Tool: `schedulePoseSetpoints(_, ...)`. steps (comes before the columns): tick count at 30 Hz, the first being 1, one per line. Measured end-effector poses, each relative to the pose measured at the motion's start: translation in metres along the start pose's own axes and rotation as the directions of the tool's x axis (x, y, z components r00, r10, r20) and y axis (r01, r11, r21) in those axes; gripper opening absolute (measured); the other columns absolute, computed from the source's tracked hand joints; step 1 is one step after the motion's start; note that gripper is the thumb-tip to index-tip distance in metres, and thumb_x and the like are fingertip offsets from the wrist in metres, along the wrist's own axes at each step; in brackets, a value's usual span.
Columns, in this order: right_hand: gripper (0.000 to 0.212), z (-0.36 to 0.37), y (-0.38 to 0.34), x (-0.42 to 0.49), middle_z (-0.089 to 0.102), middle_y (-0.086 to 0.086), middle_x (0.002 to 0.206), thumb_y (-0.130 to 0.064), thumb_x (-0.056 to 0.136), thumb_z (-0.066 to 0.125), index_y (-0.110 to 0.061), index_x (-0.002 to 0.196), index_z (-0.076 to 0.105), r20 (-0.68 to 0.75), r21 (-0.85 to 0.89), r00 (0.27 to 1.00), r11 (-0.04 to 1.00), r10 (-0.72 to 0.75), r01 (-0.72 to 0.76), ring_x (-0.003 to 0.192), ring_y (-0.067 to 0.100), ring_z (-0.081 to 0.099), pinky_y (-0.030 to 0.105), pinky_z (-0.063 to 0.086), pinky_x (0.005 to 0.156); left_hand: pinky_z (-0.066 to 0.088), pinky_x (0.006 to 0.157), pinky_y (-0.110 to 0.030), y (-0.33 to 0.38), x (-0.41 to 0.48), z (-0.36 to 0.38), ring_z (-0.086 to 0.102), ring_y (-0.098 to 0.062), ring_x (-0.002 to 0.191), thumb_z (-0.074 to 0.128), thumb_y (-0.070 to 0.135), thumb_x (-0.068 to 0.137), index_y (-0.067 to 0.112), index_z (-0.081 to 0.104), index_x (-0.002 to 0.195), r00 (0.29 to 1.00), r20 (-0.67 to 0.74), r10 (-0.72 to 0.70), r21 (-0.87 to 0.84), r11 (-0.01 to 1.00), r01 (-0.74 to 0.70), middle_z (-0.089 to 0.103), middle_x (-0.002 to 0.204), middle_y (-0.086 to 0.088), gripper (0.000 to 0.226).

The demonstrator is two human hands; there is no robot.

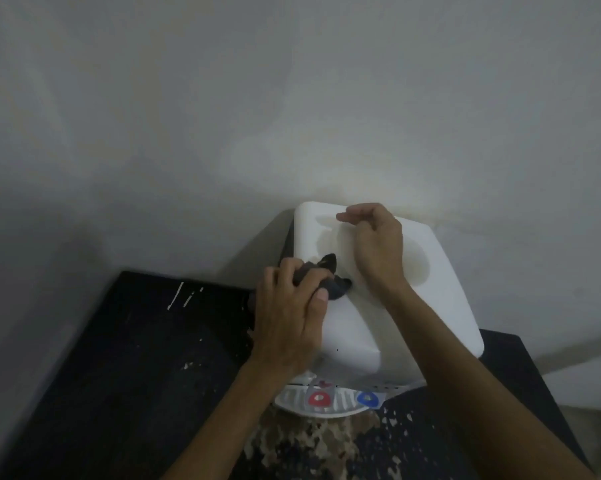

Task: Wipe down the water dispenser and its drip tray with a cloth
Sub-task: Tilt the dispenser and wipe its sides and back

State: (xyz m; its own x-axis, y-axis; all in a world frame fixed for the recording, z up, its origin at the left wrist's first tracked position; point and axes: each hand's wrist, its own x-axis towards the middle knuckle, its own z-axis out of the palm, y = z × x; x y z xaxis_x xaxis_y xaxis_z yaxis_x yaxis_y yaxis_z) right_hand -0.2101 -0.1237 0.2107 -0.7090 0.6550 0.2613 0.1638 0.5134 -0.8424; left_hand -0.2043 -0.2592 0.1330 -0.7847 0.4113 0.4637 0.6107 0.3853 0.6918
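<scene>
A white water dispenser (444,299) stands on a dark counter against a grey wall, seen from above. My left hand (292,313) grips a dark cloth (333,284) on the left part of the dispenser's top. Over the round recess in the top, my right hand (375,244) rests with loosely curled fingers and holds nothing. Below the front edge, the red tap (319,398) and the blue tap (367,398) hang above the pale drip tray (288,398), which my forearms partly hide.
The dark counter (136,358) carries white specks and streaks at its left and front. A grey wall (292,98) rises close behind the dispenser. A mottled brown patch (309,441) shows on the counter just in front of the tray.
</scene>
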Motion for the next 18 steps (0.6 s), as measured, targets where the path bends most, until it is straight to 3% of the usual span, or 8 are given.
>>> schedulePoseSetpoints(3,0.038,-0.012,0.007,-0.009,0.064,-0.005,0.103,0.010,0.085,0.038,-0.009,0.099,0.068,0.158,-0.258,0.979,0.951,-0.130,0.168,0.096,0.004,0.055,-0.007,0.027,0.080,0.029,0.071,-0.026,0.009,-0.014,-0.002,0.033,-0.010,0.088,0.033,0.038,0.089,0.024,0.057,0.102,0.999,-0.043,0.029,0.159,0.987,-0.021,0.048,0.106,-0.001,0.031)
schedulePoseSetpoints(5,0.037,-0.019,0.015,-0.016,0.065,0.005,0.117,0.011,0.085,0.039,-0.004,0.100,0.069,0.188,-0.324,0.967,0.919,-0.171,0.225,0.113,0.017,0.054,-0.002,0.024,0.090,0.029,0.072,-0.028,0.013,-0.021,-0.002,0.037,-0.014,0.089,0.038,0.037,0.087,0.024,0.058,0.104,0.997,-0.048,0.066,0.229,0.972,-0.053,0.046,0.107,-0.001,0.029)
schedulePoseSetpoints(8,0.037,-0.021,0.023,-0.023,0.060,0.012,0.126,0.013,0.086,0.039,0.001,0.105,0.068,0.226,-0.361,0.950,0.888,-0.214,0.286,0.124,0.025,0.049,0.010,0.023,0.101,0.035,0.071,-0.031,0.017,-0.029,0.001,0.040,-0.019,0.091,0.042,0.035,0.086,0.026,0.057,0.107,0.992,-0.066,0.111,0.281,0.956,-0.088,0.044,0.110,-0.003,0.027)
schedulePoseSetpoints(14,0.037,-0.018,0.025,-0.021,0.058,0.013,0.129,0.009,0.089,0.037,0.001,0.111,0.066,0.253,-0.363,0.947,0.887,-0.200,0.285,0.125,0.026,0.048,-0.003,0.013,0.095,0.045,0.072,-0.037,0.027,-0.061,0.013,0.041,-0.024,0.093,0.039,0.038,0.092,0.029,0.052,0.111,0.968,-0.065,0.244,0.336,0.918,-0.209,0.042,0.112,-0.006,0.025)
schedulePoseSetpoints(18,0.037,-0.018,0.023,-0.017,0.057,0.015,0.129,0.009,0.090,0.036,0.002,0.112,0.065,0.258,-0.337,0.948,0.902,-0.185,0.268,0.126,0.027,0.048,0.002,0.016,0.096,0.049,0.070,-0.033,0.029,-0.081,0.033,0.040,-0.023,0.088,0.048,0.031,0.084,0.030,0.051,0.112,0.946,-0.080,0.314,0.331,0.903,-0.272,0.040,0.108,-0.007,0.027)
